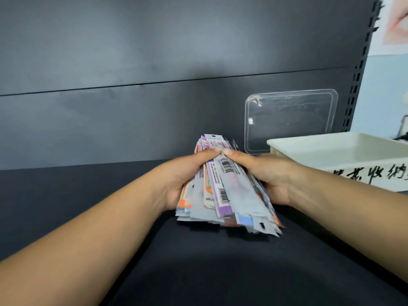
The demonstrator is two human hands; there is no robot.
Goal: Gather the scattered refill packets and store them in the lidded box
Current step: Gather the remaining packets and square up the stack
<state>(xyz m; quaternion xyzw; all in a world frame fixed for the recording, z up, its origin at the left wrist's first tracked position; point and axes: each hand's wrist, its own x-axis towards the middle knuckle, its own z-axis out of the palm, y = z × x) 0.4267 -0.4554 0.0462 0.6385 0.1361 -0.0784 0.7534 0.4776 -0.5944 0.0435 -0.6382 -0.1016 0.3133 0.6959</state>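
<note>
Standing at the right on the dark tabletop (66, 195) is the cream box (344, 155), its clear lid (289, 115) leaning upright behind it. Left hand (183, 180) and right hand (267, 175) each clench their grip around the bundle of refill packets (225, 188), above the tabletop.

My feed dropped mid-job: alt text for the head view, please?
Both hands, left hand and right hand, grip a bundle of refill packets above a dark shelf. The open cream box sits to the right, its clear lid leaning on the back panel.
</note>
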